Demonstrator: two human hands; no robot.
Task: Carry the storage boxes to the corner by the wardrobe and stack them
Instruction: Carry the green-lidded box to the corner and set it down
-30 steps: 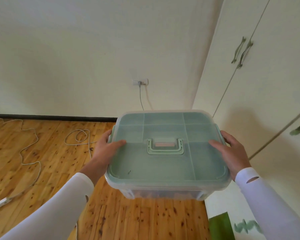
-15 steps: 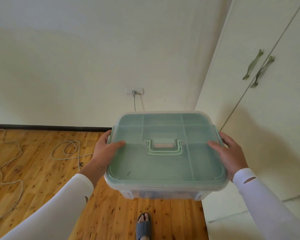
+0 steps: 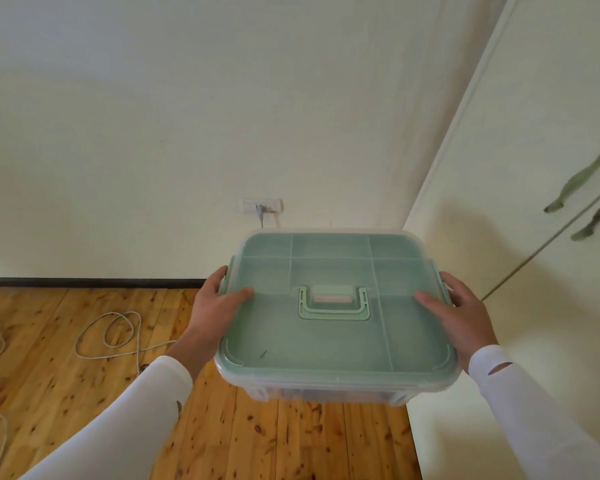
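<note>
Cream wall (image 3: 187,116) is filling the upper view and meeting the pale wardrobe (image 3: 534,133), which is running down the right side. Pine-board floor (image 3: 49,393) is spreading out below. A clear storage box (image 3: 326,348) with a green lid is hanging in the air before the corner, above the floor and just beside the wardrobe. The left hand (image 3: 212,306) is gripping its left edge, thumb lying on the lid and fingers wrapping the side. The right hand (image 3: 465,313) is clamping the right edge likewise. A white cable (image 3: 118,334) is lying looped on the floor at left. A wall socket (image 3: 260,205) is showing just above the box's far rim.
</note>
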